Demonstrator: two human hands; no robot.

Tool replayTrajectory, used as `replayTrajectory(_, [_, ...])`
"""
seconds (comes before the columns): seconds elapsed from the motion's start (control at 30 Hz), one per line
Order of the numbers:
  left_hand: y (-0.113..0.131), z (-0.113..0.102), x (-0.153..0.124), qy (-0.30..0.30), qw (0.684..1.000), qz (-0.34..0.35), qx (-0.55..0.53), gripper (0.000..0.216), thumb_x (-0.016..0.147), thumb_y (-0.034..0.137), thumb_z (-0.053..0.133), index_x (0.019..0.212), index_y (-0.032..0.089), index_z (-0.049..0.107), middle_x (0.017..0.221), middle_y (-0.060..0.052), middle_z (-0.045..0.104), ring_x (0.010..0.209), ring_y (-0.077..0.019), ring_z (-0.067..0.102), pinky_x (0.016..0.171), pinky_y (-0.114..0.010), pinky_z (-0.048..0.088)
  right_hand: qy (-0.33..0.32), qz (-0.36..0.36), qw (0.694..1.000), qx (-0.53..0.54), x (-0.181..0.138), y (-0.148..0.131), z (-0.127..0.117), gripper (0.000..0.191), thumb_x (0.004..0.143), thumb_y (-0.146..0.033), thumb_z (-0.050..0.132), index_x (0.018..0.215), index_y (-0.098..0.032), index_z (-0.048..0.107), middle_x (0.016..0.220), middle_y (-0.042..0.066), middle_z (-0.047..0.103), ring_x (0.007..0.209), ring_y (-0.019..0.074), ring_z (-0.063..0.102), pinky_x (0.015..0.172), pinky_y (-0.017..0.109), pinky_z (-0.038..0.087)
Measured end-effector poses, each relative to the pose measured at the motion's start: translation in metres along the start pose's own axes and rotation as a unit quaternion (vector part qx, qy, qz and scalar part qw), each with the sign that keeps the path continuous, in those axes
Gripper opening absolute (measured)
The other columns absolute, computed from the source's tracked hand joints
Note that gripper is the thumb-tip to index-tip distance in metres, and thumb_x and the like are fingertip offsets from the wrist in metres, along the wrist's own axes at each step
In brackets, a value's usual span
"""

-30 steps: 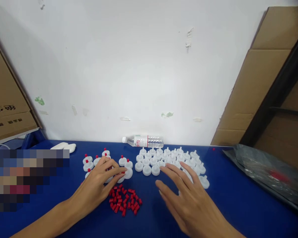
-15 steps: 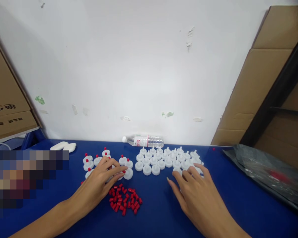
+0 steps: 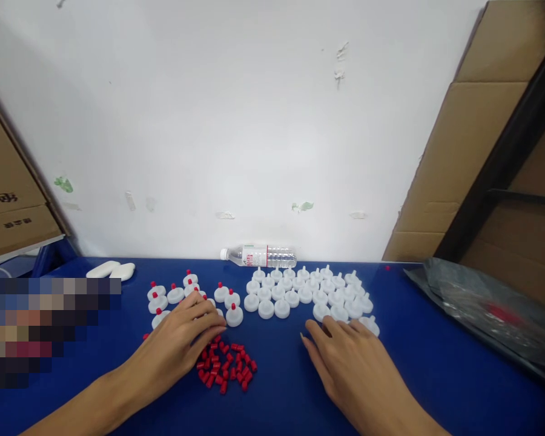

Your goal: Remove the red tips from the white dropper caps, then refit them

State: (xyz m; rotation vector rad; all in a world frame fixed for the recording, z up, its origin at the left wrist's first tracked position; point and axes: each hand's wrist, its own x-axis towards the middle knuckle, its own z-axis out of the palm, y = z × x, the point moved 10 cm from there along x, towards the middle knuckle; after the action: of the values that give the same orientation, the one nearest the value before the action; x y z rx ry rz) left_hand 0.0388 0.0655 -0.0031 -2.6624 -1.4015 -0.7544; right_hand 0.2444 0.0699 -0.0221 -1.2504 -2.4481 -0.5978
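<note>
My left hand (image 3: 188,330) hovers above the near edge of a pile of small red caps (image 3: 232,369). Its fingers are loosely bent and I see nothing between them. Just beyond its fingertips, apart from them, stands a round white nozzle lid (image 3: 234,317) with a red cap on its spout. Several more red-capped lids (image 3: 175,295) stand around and behind this hand, some partly hidden. My right hand (image 3: 345,354) is at the near edge of a group of uncapped white nozzle lids (image 3: 292,298). Its thumb is spread away; the other fingertips are hidden among the lids.
A clear plastic bottle (image 3: 266,256) lies along the wall behind the lids. Two white oval objects (image 3: 103,270) rest at the left. A dark plastic bag (image 3: 481,321) lies on the blue table (image 3: 281,399) at the right, beside cardboard (image 3: 472,139). A blurred-out patch covers the left edge.
My left hand has let go of the red-capped lid and drawn slightly left and nearer. My right hand has pulled back a little from the white lids. The view has shifted slightly.
</note>
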Motion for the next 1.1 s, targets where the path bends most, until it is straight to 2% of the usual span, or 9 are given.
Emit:
replayTrajectory(0.13, [-0.003,0.004,0.0,-0.027,0.999,-0.011,0.011,0.028,0.109,0.029,0.044,0.1,0.025,0.071,0.094,-0.003,0.07,0.093,-0.0215,0.056,0.081,-0.033,0.046,-0.011,0.005,1.0,-0.003,-0.001,-0.003,0.003,0.004,0.095,-0.021,0.062,0.091,-0.022,0.061,0.077,0.003,0.064,0.059,0.0229,0.068,0.055,0.034,0.041])
replayTrajectory(0.23, [-0.004,0.005,0.0,-0.039,0.999,-0.029,0.014,0.031,0.108,0.035,0.046,0.091,0.024,0.07,0.089,-0.003,0.068,0.092,-0.0217,0.056,0.079,-0.032,0.045,-0.008,0.005,1.0,-0.004,-0.001,-0.005,0.0,0.005,0.097,-0.025,0.061,0.093,-0.022,0.06,0.078,0.002,0.065,0.053,0.0209,0.067,0.046,0.031,0.029])
replayTrajectory(0.3, [-0.003,0.005,0.0,-0.039,0.998,-0.037,0.021,0.032,0.107,0.035,0.048,0.087,0.023,0.069,0.086,-0.003,0.067,0.091,-0.022,0.056,0.078,-0.033,0.045,-0.008,0.002,1.0,-0.003,-0.002,-0.008,-0.001,0.006,0.098,-0.027,0.06,0.095,-0.022,0.06,0.08,0.003,0.066,0.051,0.0197,0.066,0.045,0.03,0.022])
replayTrajectory(0.4, [-0.003,0.007,-0.002,-0.046,0.998,-0.043,0.026,0.029,0.106,0.034,0.049,0.087,0.023,0.069,0.087,-0.003,0.066,0.091,-0.0224,0.056,0.079,-0.033,0.046,-0.014,0.002,1.0,0.0,-0.003,-0.011,-0.001,0.006,0.098,-0.028,0.06,0.097,-0.022,0.061,0.081,0.003,0.067,0.048,0.0185,0.064,0.046,0.03,0.018])
replayTrajectory(0.67, [-0.004,0.01,-0.003,-0.056,0.997,-0.04,0.031,0.026,0.104,0.032,0.051,0.087,0.023,0.068,0.089,-0.004,0.067,0.091,-0.0239,0.057,0.078,-0.035,0.046,-0.009,-0.024,1.0,0.017,-0.003,-0.018,-0.003,0.009,0.099,-0.03,0.059,0.094,-0.023,0.058,0.079,0.001,0.065,0.05,0.0177,0.064,0.046,0.03,0.02])
replayTrajectory(0.93, [-0.005,0.011,-0.004,-0.046,0.998,-0.034,0.023,0.024,0.104,0.031,0.052,0.088,0.024,0.068,0.089,-0.003,0.068,0.093,-0.0241,0.057,0.084,-0.037,0.045,-0.001,-0.036,0.995,0.089,-0.003,-0.021,-0.007,0.008,0.097,-0.026,0.064,0.092,-0.024,0.059,0.081,0.001,0.063,0.064,0.0209,0.069,0.048,0.029,0.031])
replayTrajectory(1.1, [-0.007,0.013,-0.005,-0.047,0.998,-0.04,0.015,0.024,0.104,0.03,0.052,0.088,0.024,0.069,0.089,-0.003,0.066,0.092,-0.0237,0.056,0.082,-0.035,0.045,-0.001,-0.041,0.991,0.126,-0.002,-0.022,-0.003,0.009,0.098,-0.025,0.066,0.091,-0.025,0.059,0.08,-0.001,0.061,0.066,0.0203,0.068,0.049,0.029,0.036])
